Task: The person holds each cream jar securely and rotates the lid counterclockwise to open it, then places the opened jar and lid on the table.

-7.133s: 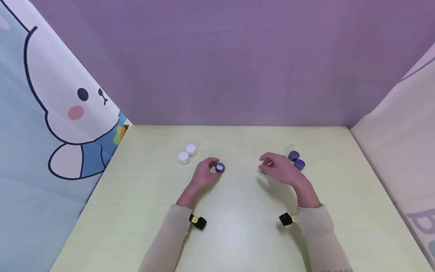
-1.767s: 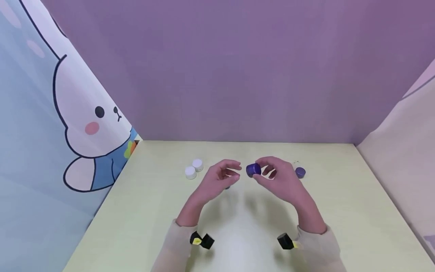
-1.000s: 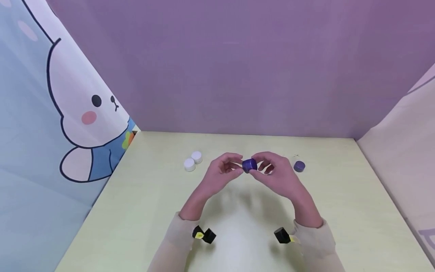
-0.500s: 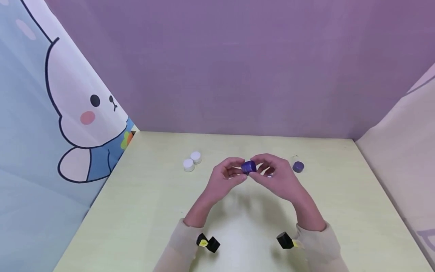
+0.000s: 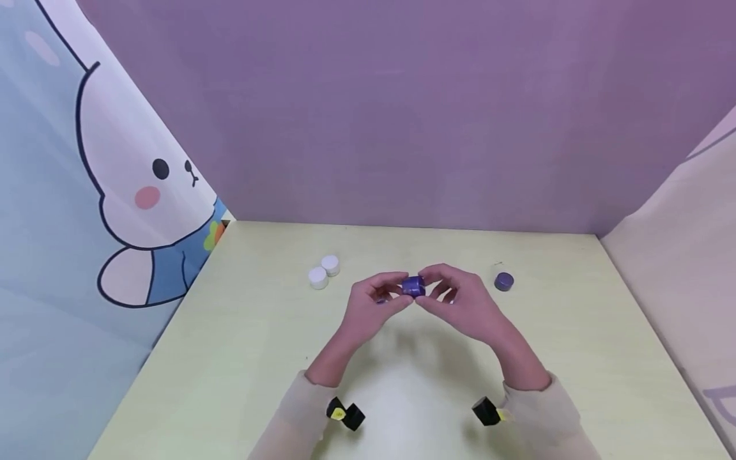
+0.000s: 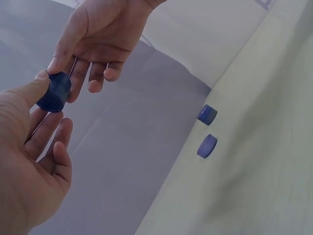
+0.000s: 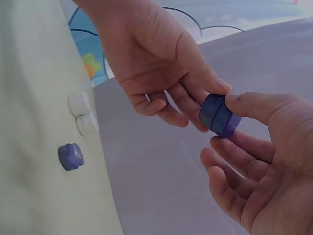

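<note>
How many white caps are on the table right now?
2: a near cap and a far cap, side by side, left of the left hand; none seems hidden.

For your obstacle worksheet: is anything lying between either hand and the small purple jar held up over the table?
Nothing visible. The left hand and right hand both pinch the purple jar directly, above the table.

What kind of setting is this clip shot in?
Probably a staged tabletop recording booth: a pale yellow table walled by a purple backdrop and a cartoon rabbit curtain, with only small caps like the white caps laid out.
</note>
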